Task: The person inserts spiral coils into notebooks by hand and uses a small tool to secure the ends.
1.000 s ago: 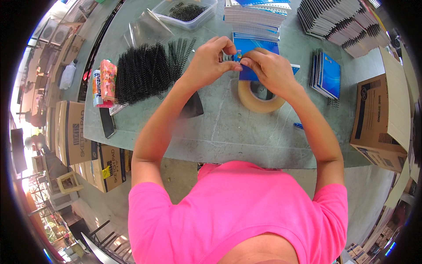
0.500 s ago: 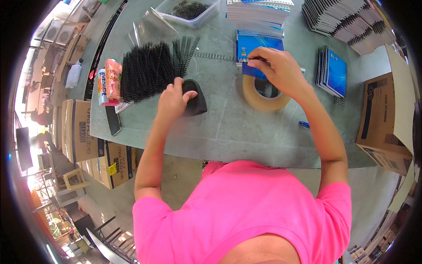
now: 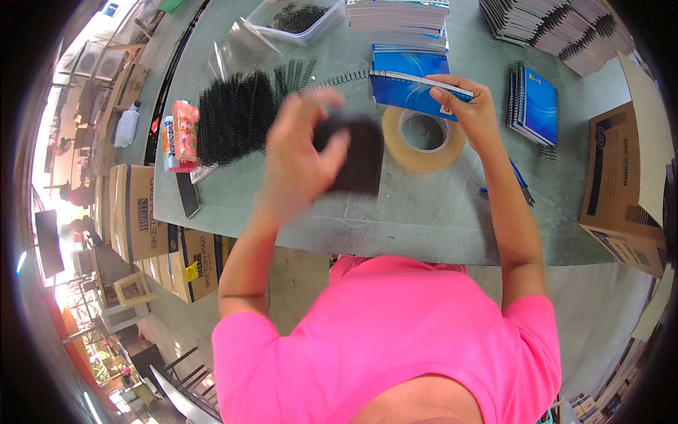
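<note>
My right hand (image 3: 466, 109) is closed on the right end of a blue notebook (image 3: 399, 92), raised and tilted above the table. A black spiral coil (image 3: 339, 80) sticks out from the left end of its bound edge. My left hand (image 3: 300, 145) is smeared by motion, its thumb over a blurred black block (image 3: 360, 159); whether it grips the block is not clear. Left of that hand lies a pile of black spiral coils (image 3: 236, 116), with several looser coils beside it. Under the notebook, a wide roll of clear tape (image 3: 424, 159) rests flat.
A stack of notebooks (image 3: 399, 25) stands at the back, with spiral-bound notebooks (image 3: 533, 106) and larger stacks (image 3: 558, 32) to the right. Also there are a clear plastic tub (image 3: 328, 32), a blue-handled tool (image 3: 521, 185) by my right forearm, and an open cardboard box (image 3: 621, 166).
My right hand has shifted its hold to the notebook's right end and lifted it into a tilt. My left hand and the black block have moved right, toward the tape roll.
</note>
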### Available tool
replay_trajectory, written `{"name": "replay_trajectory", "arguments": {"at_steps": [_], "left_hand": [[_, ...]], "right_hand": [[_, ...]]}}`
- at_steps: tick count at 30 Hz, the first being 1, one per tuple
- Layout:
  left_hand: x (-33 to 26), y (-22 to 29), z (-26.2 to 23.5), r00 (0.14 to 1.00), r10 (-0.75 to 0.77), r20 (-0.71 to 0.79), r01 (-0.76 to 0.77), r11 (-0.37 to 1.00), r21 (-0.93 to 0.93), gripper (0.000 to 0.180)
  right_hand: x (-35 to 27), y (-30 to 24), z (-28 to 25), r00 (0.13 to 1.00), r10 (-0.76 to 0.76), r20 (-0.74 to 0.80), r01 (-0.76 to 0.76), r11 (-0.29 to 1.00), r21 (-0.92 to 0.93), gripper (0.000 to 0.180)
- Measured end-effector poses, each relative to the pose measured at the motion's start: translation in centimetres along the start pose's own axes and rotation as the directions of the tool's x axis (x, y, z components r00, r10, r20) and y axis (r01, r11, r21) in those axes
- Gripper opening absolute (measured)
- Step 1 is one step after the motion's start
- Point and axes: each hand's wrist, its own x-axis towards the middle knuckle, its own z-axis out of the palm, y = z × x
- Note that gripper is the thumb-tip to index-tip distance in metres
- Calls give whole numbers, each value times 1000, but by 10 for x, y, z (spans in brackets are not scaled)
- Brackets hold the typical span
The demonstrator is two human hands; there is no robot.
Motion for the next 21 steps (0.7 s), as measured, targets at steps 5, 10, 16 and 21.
{"name": "replay_trajectory", "arguments": {"at_steps": [5,10,16,21], "left_hand": [[30,-25,32,959,243,149,-259,961,100,26],[55,-5,20,873,316,-371,-299,949,104,28],[46,-7,35,928,353,-119,-348,935,65,28],[46,2,49,945,322,-63,-317,945,77,29]], "right_hand": [[-1,-4,7,999,1,43,1,999,-33,23],[-7,8,3,997,-70,43,69,997,15,21],[-6,5,-1,998,-27,62,30,998,-57,21],[-10,3,2,998,12,59,-12,1000,-5,21]]}}
